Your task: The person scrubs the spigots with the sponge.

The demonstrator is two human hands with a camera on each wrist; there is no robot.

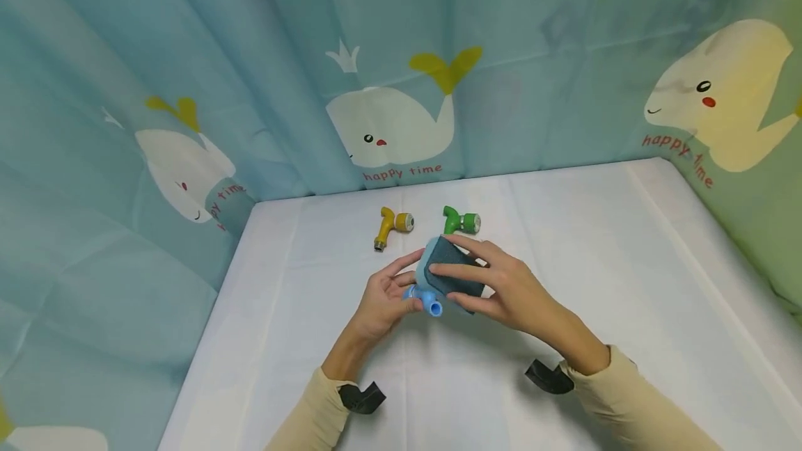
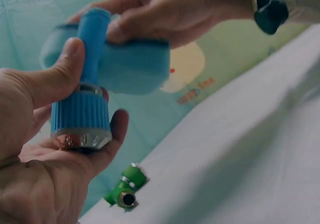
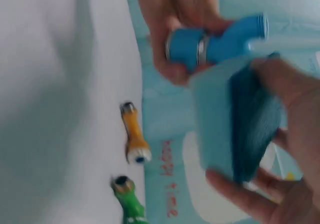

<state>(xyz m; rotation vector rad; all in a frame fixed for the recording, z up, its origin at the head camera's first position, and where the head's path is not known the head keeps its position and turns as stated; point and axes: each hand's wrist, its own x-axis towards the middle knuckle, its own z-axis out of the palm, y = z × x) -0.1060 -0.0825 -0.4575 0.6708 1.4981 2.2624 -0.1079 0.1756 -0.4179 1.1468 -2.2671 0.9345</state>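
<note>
I find my left grip point(image 1: 379, 303) clasping the blue tap point(image 1: 428, 298), thumb along its tube, the piece raised above the desk point(image 1: 564, 228). My right grip point(image 1: 515, 289) grasps the sponge point(image 1: 461, 287), fingers over its dark face. The sponge sits just right of the blue tap; I cannot confirm contact. I note two further items lying on the desk: a yellow tap point(image 1: 387, 223), beyond and slightly left of the blue tap, and a green tap point(image 1: 452, 220), beyond it and slightly right.
</note>
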